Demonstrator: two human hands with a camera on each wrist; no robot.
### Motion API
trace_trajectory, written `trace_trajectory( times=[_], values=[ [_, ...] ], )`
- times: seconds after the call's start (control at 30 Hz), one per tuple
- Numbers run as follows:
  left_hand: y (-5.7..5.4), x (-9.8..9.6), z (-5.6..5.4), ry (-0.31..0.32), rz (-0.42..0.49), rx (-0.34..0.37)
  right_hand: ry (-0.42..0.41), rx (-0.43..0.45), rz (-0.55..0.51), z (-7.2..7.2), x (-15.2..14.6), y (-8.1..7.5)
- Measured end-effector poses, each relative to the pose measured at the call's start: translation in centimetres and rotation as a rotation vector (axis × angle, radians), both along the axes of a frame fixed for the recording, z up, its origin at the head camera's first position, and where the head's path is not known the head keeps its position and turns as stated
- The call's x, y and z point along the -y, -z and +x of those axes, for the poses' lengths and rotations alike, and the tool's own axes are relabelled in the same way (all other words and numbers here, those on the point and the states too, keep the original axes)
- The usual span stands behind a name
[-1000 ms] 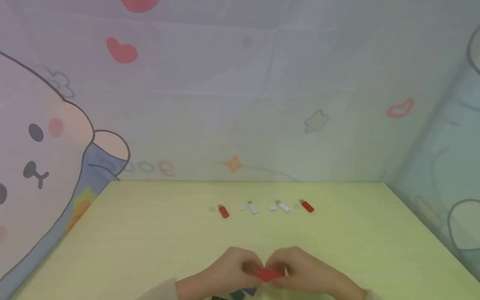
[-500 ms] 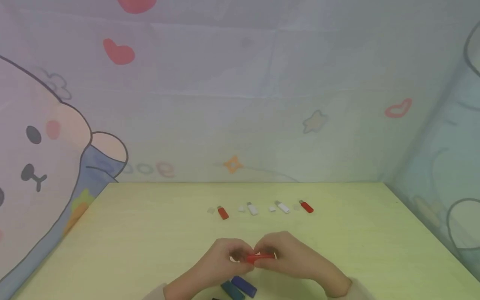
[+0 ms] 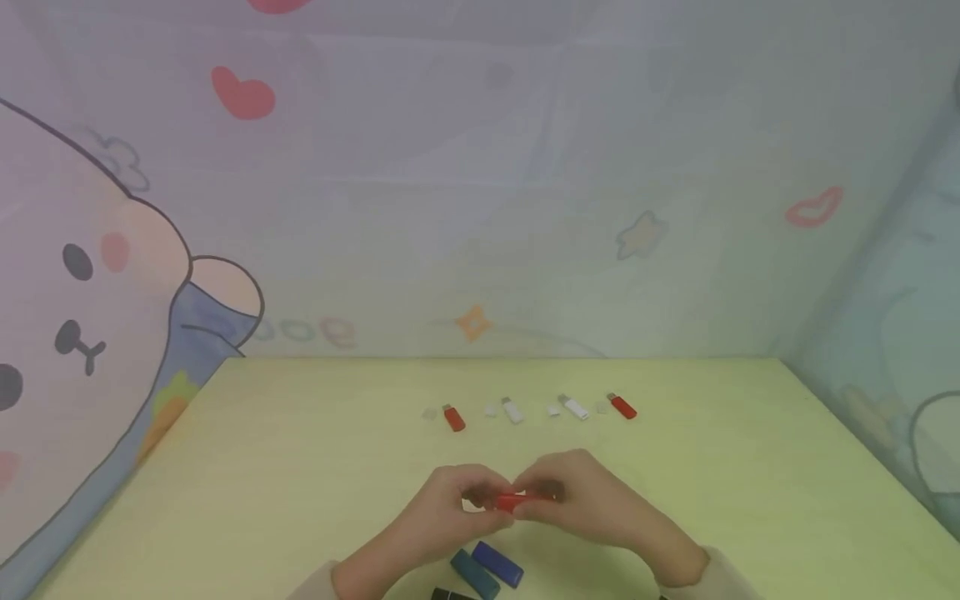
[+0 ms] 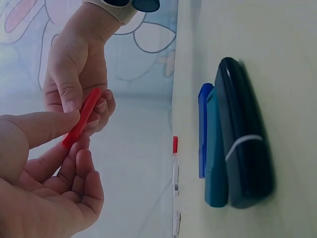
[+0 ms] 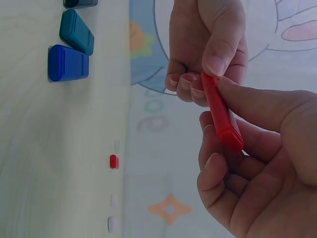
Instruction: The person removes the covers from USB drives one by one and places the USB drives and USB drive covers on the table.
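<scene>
Between both hands is a red USB stick (image 3: 512, 502), held above the table. My left hand (image 3: 448, 510) pinches one end between thumb and fingers. The other end is gripped by my right hand (image 3: 588, 498), whose thumb lies along the stick (image 5: 220, 114) in the right wrist view. Nearer the person, below the hands, a blue stick (image 3: 498, 564) and a teal stick (image 3: 475, 574) lie side by side. Next to them is a black stick (image 4: 242, 134) with a pale band, cut off by the head view's lower edge.
A row crosses the back of the table (image 3: 300, 450): a red USB stick (image 3: 453, 418), a white one (image 3: 513, 410), another white one (image 3: 574, 407) and a second red one (image 3: 622, 406). Their metal plugs are bare, and a small cap (image 3: 553, 410) lies left of each.
Both hands have moved forward and a little left with the red USB stick. The blue and teal sticks now show below the hands. The back row lies as before.
</scene>
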State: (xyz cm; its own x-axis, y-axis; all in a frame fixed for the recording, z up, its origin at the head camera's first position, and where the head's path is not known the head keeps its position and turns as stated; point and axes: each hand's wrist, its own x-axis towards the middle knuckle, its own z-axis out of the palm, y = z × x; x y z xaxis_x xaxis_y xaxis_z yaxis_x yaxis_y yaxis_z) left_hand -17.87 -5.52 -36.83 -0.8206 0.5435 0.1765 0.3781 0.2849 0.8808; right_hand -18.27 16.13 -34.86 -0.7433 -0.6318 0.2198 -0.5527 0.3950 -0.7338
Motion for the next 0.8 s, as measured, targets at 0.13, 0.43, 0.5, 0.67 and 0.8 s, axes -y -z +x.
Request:
trace_trajectory(
  times=[0.13,0.43,0.5,0.67,0.8],
  values=[
    [-0.03,-0.15,0.27,-0.012,0.004,-0.002,0.005,-0.001,0.000,0.20,-0.10,-0.07],
    [-0.28,-0.20,0.64,-0.004,0.000,-0.098,0.013,0.022,-0.011,0.72,0.06,0.02],
    [-0.35,-0.15,0.64,-0.001,0.005,-0.103,0.018,0.033,-0.015,0.76,0.13,0.02],
    [-0.53,0.04,0.64,-0.001,0.009,-0.128,0.027,0.047,-0.021,0.78,0.37,0.06],
    [-0.68,0.14,0.70,-0.007,0.020,-0.149,0.025,0.046,-0.033,0.72,0.48,0.17]
  ],
)
